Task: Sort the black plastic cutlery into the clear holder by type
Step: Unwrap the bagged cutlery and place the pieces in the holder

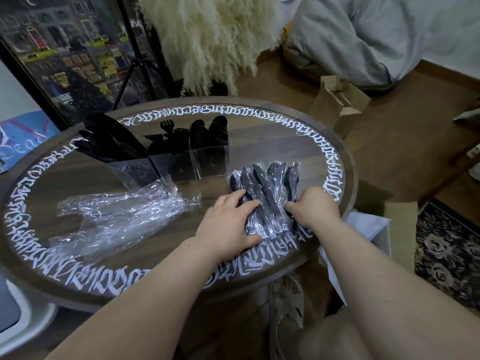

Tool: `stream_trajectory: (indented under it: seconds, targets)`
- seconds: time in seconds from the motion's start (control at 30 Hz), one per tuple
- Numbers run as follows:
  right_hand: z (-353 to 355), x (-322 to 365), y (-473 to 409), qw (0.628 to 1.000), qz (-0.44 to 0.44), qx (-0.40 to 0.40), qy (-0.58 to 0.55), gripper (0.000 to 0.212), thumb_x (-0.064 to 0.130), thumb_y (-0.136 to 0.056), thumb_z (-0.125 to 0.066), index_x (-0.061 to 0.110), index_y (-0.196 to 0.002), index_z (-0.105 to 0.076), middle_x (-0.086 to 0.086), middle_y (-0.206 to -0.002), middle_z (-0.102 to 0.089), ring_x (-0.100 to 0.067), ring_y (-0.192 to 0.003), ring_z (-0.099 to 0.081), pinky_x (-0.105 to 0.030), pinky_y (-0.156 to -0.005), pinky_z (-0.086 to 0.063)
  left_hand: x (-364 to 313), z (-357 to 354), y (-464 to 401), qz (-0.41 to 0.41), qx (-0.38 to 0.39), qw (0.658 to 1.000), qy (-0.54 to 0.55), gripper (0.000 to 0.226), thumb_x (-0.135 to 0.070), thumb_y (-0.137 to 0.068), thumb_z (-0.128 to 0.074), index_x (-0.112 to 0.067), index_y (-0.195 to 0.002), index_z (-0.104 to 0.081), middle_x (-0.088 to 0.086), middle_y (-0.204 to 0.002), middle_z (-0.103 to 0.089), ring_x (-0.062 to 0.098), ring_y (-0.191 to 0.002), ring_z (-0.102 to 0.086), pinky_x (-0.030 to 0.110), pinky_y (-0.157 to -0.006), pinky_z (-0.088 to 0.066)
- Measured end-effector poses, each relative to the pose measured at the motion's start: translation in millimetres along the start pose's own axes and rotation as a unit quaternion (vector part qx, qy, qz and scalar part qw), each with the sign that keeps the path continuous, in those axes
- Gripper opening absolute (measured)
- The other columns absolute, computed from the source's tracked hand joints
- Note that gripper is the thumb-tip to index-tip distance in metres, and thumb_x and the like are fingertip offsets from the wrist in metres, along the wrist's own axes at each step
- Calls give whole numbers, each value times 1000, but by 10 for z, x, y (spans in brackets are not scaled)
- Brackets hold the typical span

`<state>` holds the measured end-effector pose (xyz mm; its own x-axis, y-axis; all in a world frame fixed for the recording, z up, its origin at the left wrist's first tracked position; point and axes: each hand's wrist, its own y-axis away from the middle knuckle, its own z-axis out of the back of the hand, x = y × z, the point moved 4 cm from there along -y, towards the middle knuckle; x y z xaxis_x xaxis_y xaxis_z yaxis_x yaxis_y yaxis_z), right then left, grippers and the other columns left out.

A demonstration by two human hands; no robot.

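Note:
A pile of black plastic cutlery in clear wrappers (270,188) lies on the right side of the round table. My left hand (228,222) rests flat on the pile's left side with its fingers spread. My right hand (311,206) holds the pile's right edge, its fingertips curled in among the wrappers. Behind them stands the clear holder (207,162) with three compartments: knives (109,141) lean out of the left one, forks (168,139) stand in the middle one and spoons (210,131) in the right one.
Empty clear wrappers (117,216) are heaped on the table's left half. The dark wooden table (246,136) carries a ring of white lettering. A brown paper bag (340,100) stands on the floor behind it and a patterned rug (446,248) lies to the right.

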<state>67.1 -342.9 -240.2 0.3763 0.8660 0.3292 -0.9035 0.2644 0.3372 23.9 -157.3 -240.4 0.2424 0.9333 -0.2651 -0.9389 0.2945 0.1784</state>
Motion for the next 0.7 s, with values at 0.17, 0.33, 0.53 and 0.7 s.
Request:
stream_trajectory:
  seconds: [0.17, 0.33, 0.53, 0.7]
  targets:
    - [63, 9, 23, 994, 33, -39, -98, 19, 27, -87, -58, 12, -78, -52, -8, -77, -58, -30, -78, -55, -32, -66, -42, 14, 8, 3, 1, -5, 1000, 9, 83, -63, -78, -62, -39, -148, -23, -2, -159, -14, 24, -143, -16, 45, -116, -25]
    - [219, 38, 123, 957, 103, -107, -249, 6, 26, -95, -52, 20, -95, -54, 2, -82, -61, -22, -78, -61, -43, -75, -52, 36, 100, 45, 5, -38, 998, 43, 78, -56, -82, -63, -36, -148, -26, -4, -157, -20, 21, -142, -20, 41, -115, -27]
    - [322, 243, 387, 938, 183, -76, -285, 12, 14, -92, -51, 24, -93, -58, 6, -75, -61, -16, -69, -55, -31, -62, -43, 96, 401, 214, -13, -176, 981, 78, 65, -45, -85, -65, -26, -142, -40, -6, -143, -37, 13, -131, -36, 31, -110, -31]
    - [264, 484, 749, 946, 279, -12, -163, 23, 11, -88, -54, 28, -99, -65, 7, -80, -66, -14, -65, -58, -29, -60, -47, 190, 658, 474, -11, -316, 947, 57, 55, -40, -80, -66, -18, -129, -54, 3, -123, -50, 21, -113, -46, 30, -99, -38]
